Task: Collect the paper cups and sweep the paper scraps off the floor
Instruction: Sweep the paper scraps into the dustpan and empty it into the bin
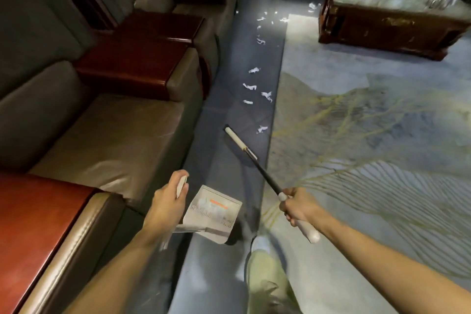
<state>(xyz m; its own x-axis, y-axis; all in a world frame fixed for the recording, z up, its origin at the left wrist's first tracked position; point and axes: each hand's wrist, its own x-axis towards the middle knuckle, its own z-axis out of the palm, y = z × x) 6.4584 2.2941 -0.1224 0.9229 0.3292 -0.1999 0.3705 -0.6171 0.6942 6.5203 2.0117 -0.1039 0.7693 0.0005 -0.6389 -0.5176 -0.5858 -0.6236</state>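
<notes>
dark flooring [237, 64] is running as a narrow strip between a row of leather sofas [107, 130] on one side and a pale patterned rug [356, 135] on the other, with a wooden coffee table [382, 25] standing at the far end. we are noting paper scraps [249, 86] lying scattered along this strip, from the nearest scrap [262, 129] just beyond the broom's far end up to a cluster near the table corner; a few are sitting at the rug edge. we are finding no paper cups in view. the left hand [165, 204] is gripping the upright handle [181, 186] of a pale dustpan [214, 214], fingers curled round it, with the pan hanging low beside the sofa front. the right hand [298, 208] is closing round the white grip of the broom [257, 163], whose dark shaft is slanting forward and down to the strip; the head is blending with the floor and we are unable to make out its bristles. in our judgement sweeping is in hand, with most scraps not yet gathered. we are assessing the scraps as very light, crumpled and soft, likely to flutter or skip under a quick stroke, so we are advising short, low strokes along the hard strip rather than onto the rug, where the pile may be catching them. broom and pan are appearing light and stiff, best held at their grips.
</notes>
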